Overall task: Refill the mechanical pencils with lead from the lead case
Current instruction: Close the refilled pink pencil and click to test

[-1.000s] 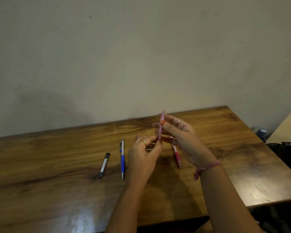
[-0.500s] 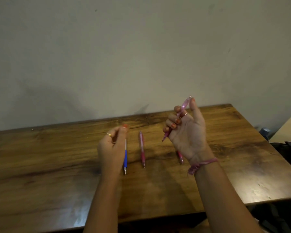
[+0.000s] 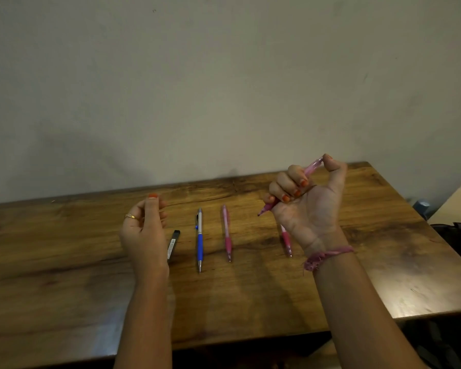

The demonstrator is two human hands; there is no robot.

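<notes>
the right hand (image 3: 308, 198) grips a pink pencil (image 3: 290, 189) in a fist, thumb pressing its top end, likely clicking lead through. the left hand (image 3: 144, 227) hovers loosely curled, seemingly empty, over the lead case (image 3: 174, 242). next likely the blue pencil (image 3: 199, 239). the table (image 3: 64, 288) has open room toward its near edge

Plain room, likely home or study corner: wooden desk (image 3: 383, 262) against bare painted wall (image 3: 224, 89); pencils (image 3: 200, 238) laid out.
</notes>
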